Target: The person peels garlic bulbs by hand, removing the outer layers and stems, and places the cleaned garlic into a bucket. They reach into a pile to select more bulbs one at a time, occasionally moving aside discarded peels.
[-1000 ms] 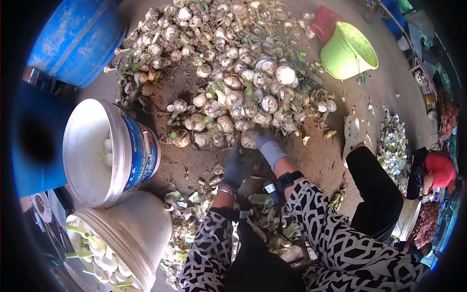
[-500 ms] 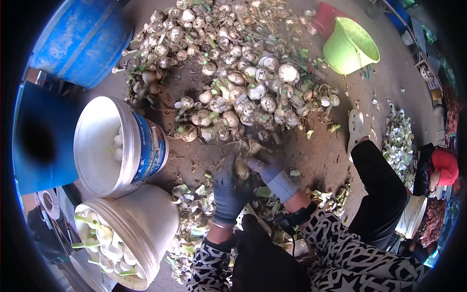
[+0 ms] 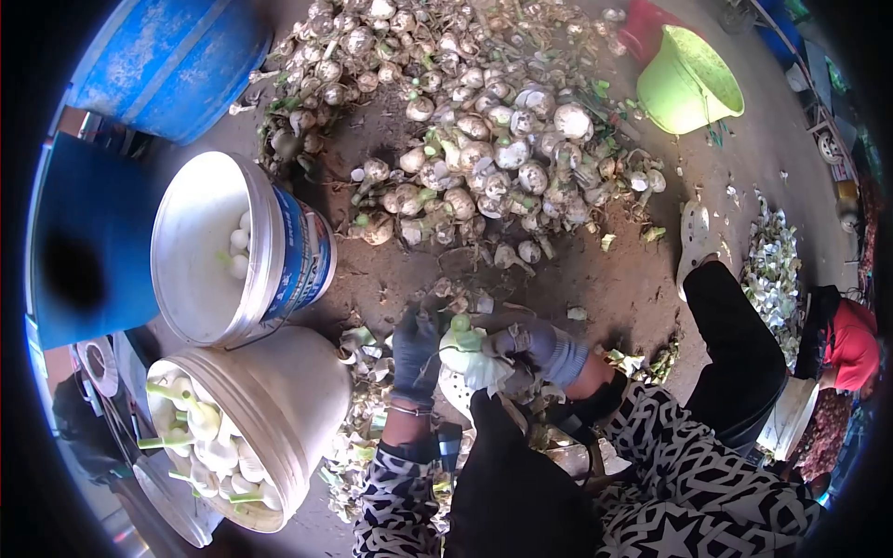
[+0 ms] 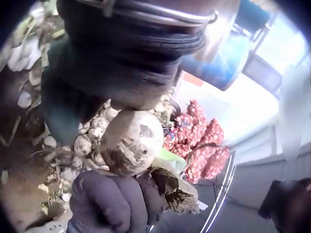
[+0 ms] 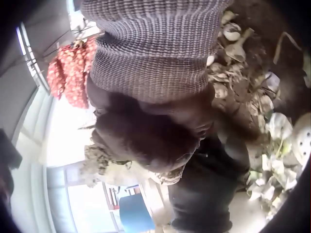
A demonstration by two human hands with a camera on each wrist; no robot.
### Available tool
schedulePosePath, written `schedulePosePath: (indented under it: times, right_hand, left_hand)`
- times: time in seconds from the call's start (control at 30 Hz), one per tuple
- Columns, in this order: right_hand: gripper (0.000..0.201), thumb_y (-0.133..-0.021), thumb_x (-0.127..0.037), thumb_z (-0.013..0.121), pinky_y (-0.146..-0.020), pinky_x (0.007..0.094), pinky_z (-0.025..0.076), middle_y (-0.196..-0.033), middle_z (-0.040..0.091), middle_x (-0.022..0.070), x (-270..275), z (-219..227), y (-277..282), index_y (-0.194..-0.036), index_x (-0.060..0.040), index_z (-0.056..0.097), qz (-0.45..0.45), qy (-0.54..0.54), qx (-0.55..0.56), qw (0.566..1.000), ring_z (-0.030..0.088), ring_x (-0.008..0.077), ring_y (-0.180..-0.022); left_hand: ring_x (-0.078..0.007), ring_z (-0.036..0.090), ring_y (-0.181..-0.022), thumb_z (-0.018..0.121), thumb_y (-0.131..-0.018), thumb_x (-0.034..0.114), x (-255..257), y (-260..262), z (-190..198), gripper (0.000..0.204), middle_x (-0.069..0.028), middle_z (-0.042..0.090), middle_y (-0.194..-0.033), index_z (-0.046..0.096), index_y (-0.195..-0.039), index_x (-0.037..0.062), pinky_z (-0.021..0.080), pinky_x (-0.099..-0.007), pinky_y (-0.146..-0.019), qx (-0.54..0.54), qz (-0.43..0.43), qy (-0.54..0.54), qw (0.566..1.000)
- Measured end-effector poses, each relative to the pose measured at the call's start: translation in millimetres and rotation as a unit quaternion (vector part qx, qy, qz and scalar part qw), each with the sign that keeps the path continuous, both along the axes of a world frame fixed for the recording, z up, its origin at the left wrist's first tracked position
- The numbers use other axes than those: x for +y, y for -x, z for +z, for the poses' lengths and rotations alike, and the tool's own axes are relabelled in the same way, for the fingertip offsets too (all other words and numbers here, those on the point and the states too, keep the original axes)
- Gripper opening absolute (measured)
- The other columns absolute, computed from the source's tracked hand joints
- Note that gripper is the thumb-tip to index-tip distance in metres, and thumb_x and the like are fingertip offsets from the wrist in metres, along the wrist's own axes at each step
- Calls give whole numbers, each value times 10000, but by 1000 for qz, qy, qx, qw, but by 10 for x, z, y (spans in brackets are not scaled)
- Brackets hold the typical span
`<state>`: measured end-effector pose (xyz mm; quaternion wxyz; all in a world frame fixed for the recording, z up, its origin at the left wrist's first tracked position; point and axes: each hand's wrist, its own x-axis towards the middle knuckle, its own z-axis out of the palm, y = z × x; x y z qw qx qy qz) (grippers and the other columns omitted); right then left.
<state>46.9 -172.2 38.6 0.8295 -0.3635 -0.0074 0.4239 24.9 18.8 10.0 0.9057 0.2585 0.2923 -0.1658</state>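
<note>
While knelt over the peel litter, one muddy bulb (image 3: 462, 346) is gripped between the gloved left hand (image 3: 416, 352) and gloved right hand (image 3: 539, 344), just beside the white bucket (image 3: 307, 400) of peeled bulbs.

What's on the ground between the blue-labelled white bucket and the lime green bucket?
In the head view, a heap of dirty whitish bulbs with green stalks covers the dirt between the blue-labelled white bucket and the lime green bucket.

Bulb (image 5: 127, 174) in the right-wrist view mostly hidden behind the gloved right hand (image 5: 150, 131), roots blurred.
</note>
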Motion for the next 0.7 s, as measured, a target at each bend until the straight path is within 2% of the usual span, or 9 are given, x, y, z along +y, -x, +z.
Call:
schedulePosePath:
  times: [0.03,0.13,0.2,0.33,0.43,0.5,0.53,0.6,0.7]
  right_hand:
    - [348,-888,-218,602,-463,209,419,-817,662,46,6,-44,-2,-1124,36,627,2,-2,1,1000,560,68,-560]
    - [369,-846,-203,608,-382,263,395,-767,640,96,7,-68,-39,-1097,68,604,3,-45,101,994,529,134,-444]
    - [393,-856,-221,599,-349,279,379,-748,635,109,15,-195,4,-1113,76,586,9,-86,98,991,509,147,-404]
    - [374,-904,-276,556,-354,266,387,-667,615,89,-3,-92,43,-1058,61,608,-20,3,43,999,506,132,-398]
    - [291,-861,-221,618,-670,271,514,-837,675,56,-535,-419,147,-996,34,648,-18,-241,173,955,636,136,-733]
    - [261,-930,-241,530,-451,352,471,-666,634,110,-774,-745,467,-858,-32,669,-35,292,-8,956,552,228,-421]
    - [261,-930,-241,530,-451,352,471,-666,634,110,-865,-806,588,-858,-32,669,-38,294,-7,955,552,228,-421]
    - [272,-900,-263,538,-578,402,522,-753,670,155,-972,-762,760,-905,-32,683,149,408,-351,830,642,309,-583]
    - [308,-848,-318,564,-724,432,532,-921,686,167,-1039,-891,1208,-971,-67,694,487,455,-415,619,672,338,-843]
  left_hand:
    - [-282,655,-916,494,-941,56,65,8,125,295,-174,658,-1061,526,-1227,-7,515,-366,-870,-106,-76,-258,957]
    - [-206,586,-1050,514,-980,137,293,154,380,332,-103,586,-1218,510,-1270,-25,472,-305,-938,-369,-272,-682,570]
    - [-210,599,-1036,611,-929,182,115,186,639,421,-97,590,-1203,494,-1278,-21,497,-324,-909,-226,-222,-284,905]
    - [-218,610,-1023,683,-838,250,68,261,463,483,-89,587,-1163,517,-1245,51,547,-362,-809,-116,-127,-40,984]
    - [-320,564,-1105,700,-836,244,45,309,522,369,-146,552,-1226,562,-1143,95,523,-432,-890,-167,-78,23,983]
    - [-345,534,-1168,706,-838,251,81,353,487,369,-158,538,-1267,567,-1141,91,497,-452,-945,-159,-68,33,984]
    - [-351,485,-1232,703,-844,278,85,370,484,367,-158,514,-1314,578,-1129,84,444,-469,-1004,-125,-75,17,989]
    - [-358,436,-1296,700,-850,306,52,368,499,370,-158,491,-1362,589,-1118,76,392,-486,-1064,-91,-85,5,992]
    - [-322,413,-1328,667,-876,369,-82,296,560,389,-135,481,-1391,615,-1128,78,309,-511,-1119,-170,-27,45,984]
